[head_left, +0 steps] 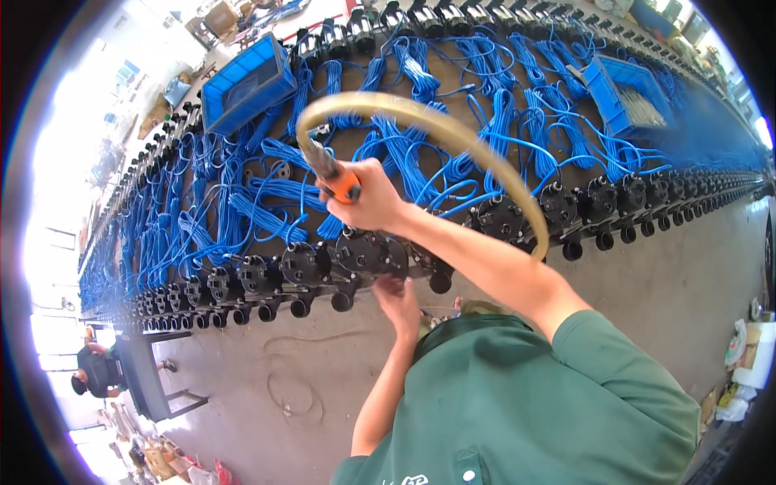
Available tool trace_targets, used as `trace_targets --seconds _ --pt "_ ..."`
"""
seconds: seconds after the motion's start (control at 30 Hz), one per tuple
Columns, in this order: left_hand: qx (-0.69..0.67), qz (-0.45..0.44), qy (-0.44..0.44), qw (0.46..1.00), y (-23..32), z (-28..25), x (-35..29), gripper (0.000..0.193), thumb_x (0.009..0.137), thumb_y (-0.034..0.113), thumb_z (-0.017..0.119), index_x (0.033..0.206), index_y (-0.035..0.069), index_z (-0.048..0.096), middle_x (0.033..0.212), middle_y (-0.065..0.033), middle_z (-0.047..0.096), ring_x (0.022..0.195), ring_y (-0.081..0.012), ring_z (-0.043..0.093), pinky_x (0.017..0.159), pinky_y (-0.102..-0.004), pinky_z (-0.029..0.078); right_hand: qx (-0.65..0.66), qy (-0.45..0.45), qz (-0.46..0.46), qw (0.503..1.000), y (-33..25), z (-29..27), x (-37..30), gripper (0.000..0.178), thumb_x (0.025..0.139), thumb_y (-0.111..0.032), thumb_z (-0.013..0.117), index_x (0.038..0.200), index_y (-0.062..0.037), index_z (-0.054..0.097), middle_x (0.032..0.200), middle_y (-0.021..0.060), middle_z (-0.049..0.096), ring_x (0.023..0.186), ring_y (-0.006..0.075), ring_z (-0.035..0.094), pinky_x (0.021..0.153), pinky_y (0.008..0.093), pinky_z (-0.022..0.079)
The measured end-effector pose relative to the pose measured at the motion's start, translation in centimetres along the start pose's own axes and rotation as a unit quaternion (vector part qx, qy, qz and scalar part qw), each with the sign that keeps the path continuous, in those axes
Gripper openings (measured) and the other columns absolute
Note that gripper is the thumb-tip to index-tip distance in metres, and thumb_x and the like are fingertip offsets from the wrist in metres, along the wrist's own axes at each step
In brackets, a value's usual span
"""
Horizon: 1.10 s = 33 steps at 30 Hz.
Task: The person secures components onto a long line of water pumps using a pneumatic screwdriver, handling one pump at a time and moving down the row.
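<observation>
My right hand (368, 196) is closed around an orange-and-grey air tool (343, 184), held above the table's near edge. From the tool's grey end a yellowish hose (453, 133) arcs over to the right and passes behind my forearm. Below it, my left hand (398, 305) is beside the lower edge of a black round-topped unit (361, 252). Its thumb stands apart from the slightly blurred fingers, and I see nothing held in it; whether it touches the unit is unclear.
Similar black units line the near and far table edges. Bundled blue cables (408, 162) cover much of the tabletop between them. Two blue crates (249, 85) stand among the cables, one left, one right. A person (101, 368) is at the far left near a dark bench (148, 376).
</observation>
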<state>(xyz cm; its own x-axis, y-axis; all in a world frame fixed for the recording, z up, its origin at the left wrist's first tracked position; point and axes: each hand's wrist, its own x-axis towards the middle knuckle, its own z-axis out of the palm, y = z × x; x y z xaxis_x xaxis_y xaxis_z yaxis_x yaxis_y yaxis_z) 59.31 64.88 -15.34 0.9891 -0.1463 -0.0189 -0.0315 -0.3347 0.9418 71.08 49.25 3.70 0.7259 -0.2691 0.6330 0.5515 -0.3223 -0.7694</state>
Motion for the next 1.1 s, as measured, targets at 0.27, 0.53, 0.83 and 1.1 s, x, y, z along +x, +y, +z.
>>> trace_targets --seconds 0.27,0.53,0.83,1.1 --pt "0.037 0.024 -0.2 0.979 -1.9 2.0 0.7 0.036 0.084 0.007 0.072 0.118 -0.003 0.066 0.097 -0.0113 0.071 0.082 -0.0177 0.069 0.075 -0.0303 0.056 0.056 0.031 0.063 0.996 0.7 0.5 -0.4 0.024 0.072 -0.001 0.065 0.096 0.001 0.065 0.077 0.0068 0.071 0.072 0.0142 0.071 0.07 0.0286 0.056" --pt "0.056 0.104 -0.162 0.98 -1.3 2.1 1.4 0.026 0.082 0.006 0.07 0.106 -0.004 0.066 0.089 -0.014 0.072 0.075 -0.0201 0.07 0.07 -0.0335 0.055 0.033 0.04 0.052 0.997 1.3 0.1 -1.6 0.03 0.071 0.001 0.065 0.101 0.0015 0.064 0.081 0.0071 0.073 0.075 0.0176 0.075 0.072 0.0298 0.059" --pt "0.125 0.198 -0.112 0.966 -1.0 2.5 2.1 0.012 0.088 0.012 0.066 0.092 0.001 0.069 0.086 -0.0142 0.065 0.079 -0.0344 0.065 0.072 -0.0429 0.051 0.092 0.046 0.06 0.993 -4.5 -2.6 -2.3 0.03 0.076 0.009 0.059 0.102 -0.0018 0.051 0.105 0.0147 0.071 0.081 0.0174 0.072 0.064 0.03 0.058" --pt "0.102 0.228 -0.096 0.963 -3.5 2.8 1.6 0.013 0.084 0.006 0.07 0.095 0.0 0.072 0.087 -0.0136 0.068 0.077 -0.0323 0.067 0.071 -0.0381 0.053 0.154 0.044 0.163 0.974 -7.1 -3.9 -6.8 0.022 0.075 0.005 0.062 0.097 0.0019 0.061 0.087 0.0112 0.07 0.074 0.0148 0.068 0.06 0.0255 0.055"
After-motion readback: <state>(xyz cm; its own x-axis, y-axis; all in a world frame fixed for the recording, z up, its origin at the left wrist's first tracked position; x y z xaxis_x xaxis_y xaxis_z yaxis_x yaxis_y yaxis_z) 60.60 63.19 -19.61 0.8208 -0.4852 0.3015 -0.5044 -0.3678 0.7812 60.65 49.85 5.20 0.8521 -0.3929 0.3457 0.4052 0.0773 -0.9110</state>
